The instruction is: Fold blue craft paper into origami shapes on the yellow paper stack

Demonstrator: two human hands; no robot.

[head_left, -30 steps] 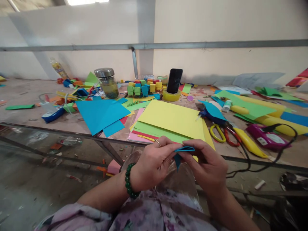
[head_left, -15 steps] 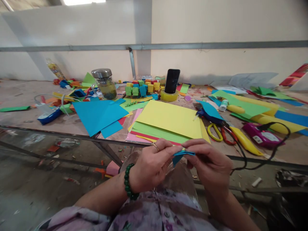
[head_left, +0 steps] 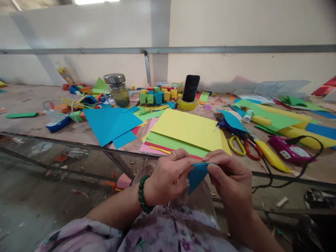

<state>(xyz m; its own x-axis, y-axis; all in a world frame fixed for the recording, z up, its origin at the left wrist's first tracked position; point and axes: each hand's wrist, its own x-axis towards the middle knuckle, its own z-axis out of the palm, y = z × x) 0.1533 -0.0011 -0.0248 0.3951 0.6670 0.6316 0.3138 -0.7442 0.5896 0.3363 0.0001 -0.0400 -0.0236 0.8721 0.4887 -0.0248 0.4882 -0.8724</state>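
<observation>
A small folded piece of blue paper [head_left: 197, 177] is held between my two hands, just off the table's front edge and above my lap. My left hand [head_left: 170, 175], with a ring and a green bead bracelet, pinches its left end. The thumb and fingers of my right hand [head_left: 231, 178] are closed on its right end. A flap of the paper hangs down between them, and my fingers cover its upper corners. Right beyond my hands lies a stack of coloured sheets with a yellow sheet [head_left: 187, 127] on top.
Left of the stack are blue sheets [head_left: 110, 122]; behind them stands a lidded glass jar [head_left: 117, 91]. A phone [head_left: 191, 88] leans upright in a tape roll [head_left: 187, 104]. To the right lie scissors [head_left: 237, 145], a glue gun [head_left: 231, 126] and a purple power strip [head_left: 288, 150] with a black cord.
The folded blue paper has tipped so that more of its flat face shows hanging down. Both hands keep their pinch, and the view has shifted slightly left.
</observation>
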